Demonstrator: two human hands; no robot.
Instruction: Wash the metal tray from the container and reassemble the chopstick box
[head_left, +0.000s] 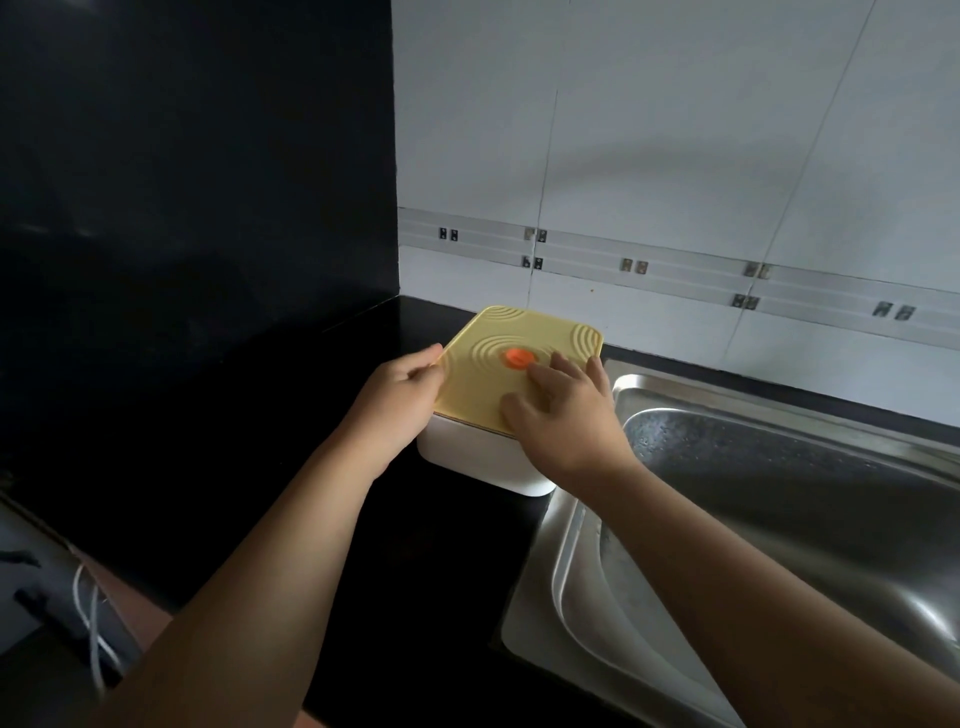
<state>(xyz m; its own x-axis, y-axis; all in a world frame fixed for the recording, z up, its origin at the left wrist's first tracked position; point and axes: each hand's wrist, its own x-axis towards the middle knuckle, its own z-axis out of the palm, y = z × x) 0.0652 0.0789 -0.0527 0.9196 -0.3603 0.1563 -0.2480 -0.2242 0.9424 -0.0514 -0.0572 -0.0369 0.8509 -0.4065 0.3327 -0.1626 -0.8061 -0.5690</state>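
Your chopstick box (483, 415) sits on the black worktop (291, 426), in the back corner near the tiled wall (675, 156) and just beside the left rim of the steel sink (779, 499). Its white base (467, 460) touches the worktop, and the yellow lid (483, 364) lies on top of it, with the orange knob (518, 357) at the lid's middle.

Your left hand (402, 400) is at the lid's left edge. Its fingers are curled in and the thumb lies on top, so it pinches that edge. How far the fingers reach under the rim is hidden.

Your right hand (566, 415) rests on top of the lid, on its right half. It is spread, the thumb held apart toward the near edge and the fingers (563, 366) lying on the ribbed surface with a slight bend. The forefinger's tip is right at the orange knob; you cannot tell whether it touches. This hand grips nothing.

Water drops show on the sink's wall. A white cable (91, 623) hangs at the lower left, below the worktop's edge.
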